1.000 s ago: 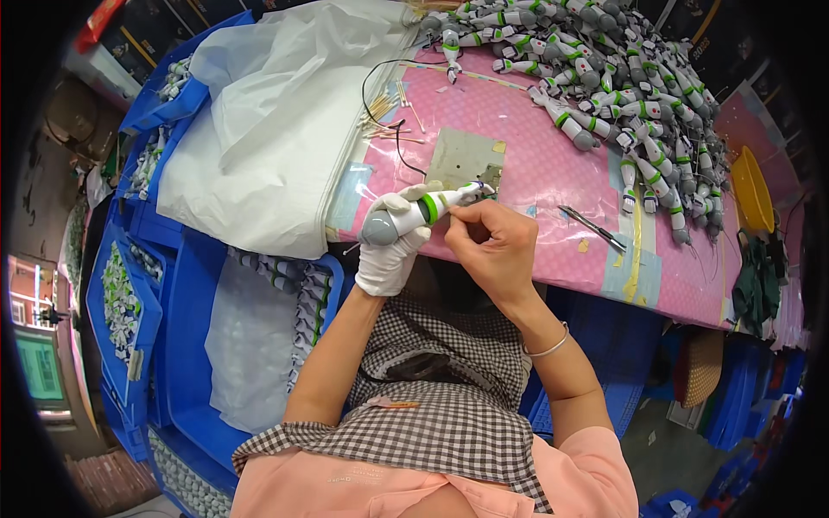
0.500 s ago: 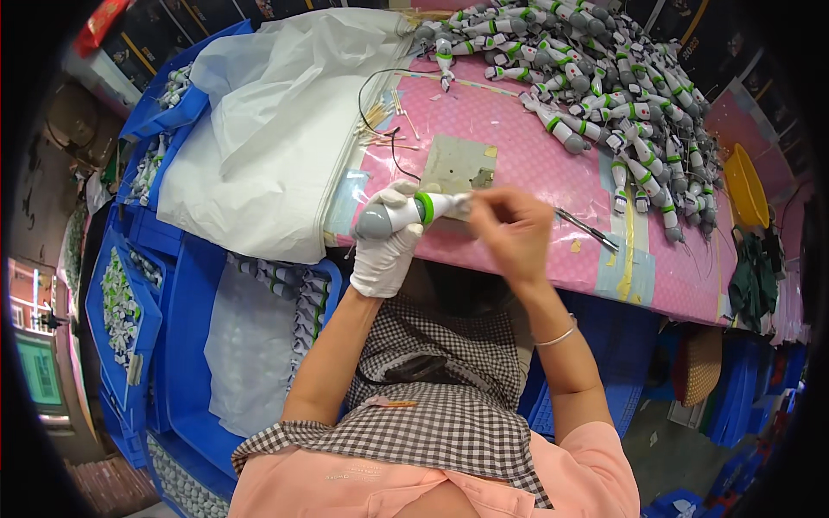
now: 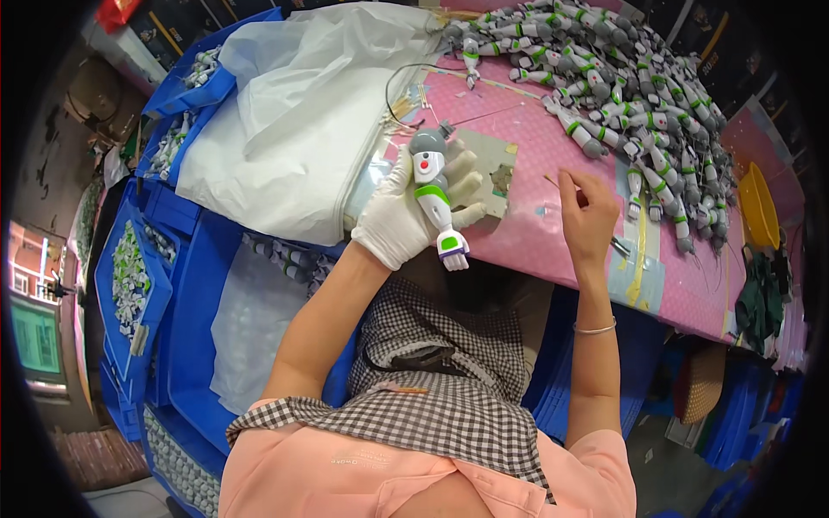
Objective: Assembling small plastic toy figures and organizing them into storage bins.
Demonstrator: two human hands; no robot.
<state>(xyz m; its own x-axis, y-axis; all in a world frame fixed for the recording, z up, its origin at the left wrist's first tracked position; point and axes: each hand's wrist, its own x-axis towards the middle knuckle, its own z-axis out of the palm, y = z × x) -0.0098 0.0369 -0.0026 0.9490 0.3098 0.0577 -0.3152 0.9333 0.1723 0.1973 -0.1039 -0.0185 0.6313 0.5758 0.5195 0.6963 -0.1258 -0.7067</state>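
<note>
A workbench covered in pink patterned plastic carries a heap of toy arms — white, grey and green — at its far right, and a crumpled white plastic sheet on its left. The left hand, in a white glove, faces palm up with fingers spread wide; partly behind them lies a grey metal plate. The bare right hand is near the bench's front edge, well apart from the left, thumb and fingertips pinched on a thin stick — too small to identify. One toy arm rests across the gloved palm, grey shoulder ball away from the person, white fist toward them.
</note>
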